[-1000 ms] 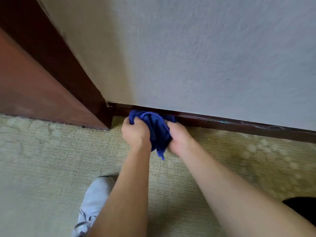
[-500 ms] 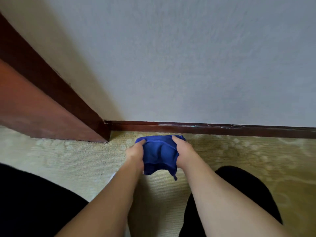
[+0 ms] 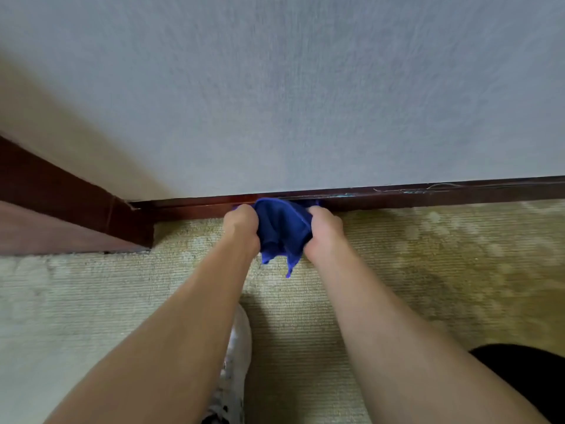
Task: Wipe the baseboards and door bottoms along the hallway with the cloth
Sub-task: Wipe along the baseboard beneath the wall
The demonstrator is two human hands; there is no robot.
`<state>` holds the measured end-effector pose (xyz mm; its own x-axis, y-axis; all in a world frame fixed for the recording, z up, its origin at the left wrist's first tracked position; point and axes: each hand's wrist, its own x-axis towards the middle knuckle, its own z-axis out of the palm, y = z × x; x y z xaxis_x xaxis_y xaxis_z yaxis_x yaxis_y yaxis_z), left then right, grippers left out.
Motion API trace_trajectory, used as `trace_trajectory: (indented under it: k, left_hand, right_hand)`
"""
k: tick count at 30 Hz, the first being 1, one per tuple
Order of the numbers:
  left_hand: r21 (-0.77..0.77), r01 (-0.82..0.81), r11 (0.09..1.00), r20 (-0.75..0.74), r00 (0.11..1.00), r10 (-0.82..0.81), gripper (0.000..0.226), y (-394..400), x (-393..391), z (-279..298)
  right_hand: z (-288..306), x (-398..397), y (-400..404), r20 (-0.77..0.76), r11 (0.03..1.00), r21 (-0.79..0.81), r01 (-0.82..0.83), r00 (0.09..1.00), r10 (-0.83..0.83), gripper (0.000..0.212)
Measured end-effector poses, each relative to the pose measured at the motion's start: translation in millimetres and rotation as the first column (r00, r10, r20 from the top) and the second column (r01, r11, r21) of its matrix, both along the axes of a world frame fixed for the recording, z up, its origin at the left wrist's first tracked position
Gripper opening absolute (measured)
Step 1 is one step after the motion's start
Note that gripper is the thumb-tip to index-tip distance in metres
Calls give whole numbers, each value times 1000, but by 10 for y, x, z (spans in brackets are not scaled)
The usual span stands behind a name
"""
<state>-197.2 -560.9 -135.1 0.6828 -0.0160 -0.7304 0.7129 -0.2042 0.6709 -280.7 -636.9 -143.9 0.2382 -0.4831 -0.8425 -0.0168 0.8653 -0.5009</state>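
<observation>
Blue cloth (image 3: 282, 229) pressed against the dark baseboard (image 3: 428, 195).
Left hand (image 3: 241, 223) and right hand (image 3: 325, 232) fingers clamp its sides.

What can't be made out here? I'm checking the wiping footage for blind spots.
Head view only:
- Fingertips of the left hand and right hand: curled into the blue cloth.
- Baseboard behind the cloth: covered, so its cleanliness is unknown.
- Door: cut off by the left edge.
- White shoe: partly behind the left forearm.

cloth (image 3: 282, 228): blue, bunched, against baseboard | baseboard (image 3: 428, 195): dark reddish wood, along wall foot
</observation>
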Motion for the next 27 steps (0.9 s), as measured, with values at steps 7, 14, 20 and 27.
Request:
trace_trajectory:
  k: [7,14,20,27]
  left_hand:
    - [95,-209,973,172,966,191,25,-4,-291,-228]
    - [347,-167,923,543,838,-53,42,7,-466,7]
    - [534,322,782,527,597,-605,23,-300,-1053,19]
    - [579,-32,815,552,751,-362,37,69,-575,-18]
  right_hand:
    - [-122,9,39,-66,998,-44,-36,997,33,33]
    - [38,142,240,-28,997,8,-73,997,73,37]
    - [-216,-405,-131,-112,965,-70,251,960,-258,39]
    - [110,79,288,-99,990,-113,-85,992,74,28]
